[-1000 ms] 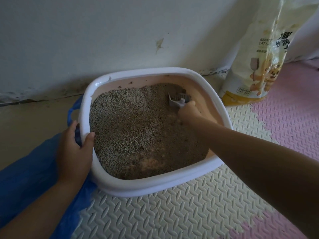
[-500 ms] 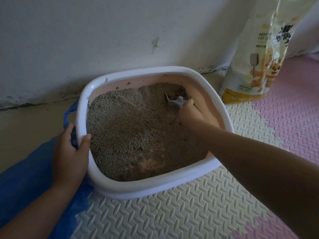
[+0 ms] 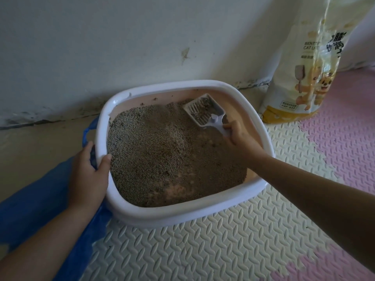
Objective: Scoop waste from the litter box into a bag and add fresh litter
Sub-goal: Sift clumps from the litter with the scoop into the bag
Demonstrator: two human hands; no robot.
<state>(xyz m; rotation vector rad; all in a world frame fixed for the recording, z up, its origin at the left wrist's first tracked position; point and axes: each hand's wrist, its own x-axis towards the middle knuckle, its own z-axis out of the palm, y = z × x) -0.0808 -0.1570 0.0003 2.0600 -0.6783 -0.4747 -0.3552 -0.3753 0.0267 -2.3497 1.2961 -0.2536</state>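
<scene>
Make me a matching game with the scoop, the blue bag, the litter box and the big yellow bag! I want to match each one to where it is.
Things:
1. scoop
2. blue bag
3. litter box
4. yellow litter sack

Places:
A. standing by the wall
B. held by the right hand
C. lying on the floor beside the box
D. rim gripped by the left hand

Pairs: 1-B, 2-C, 3-D, 4-A
</scene>
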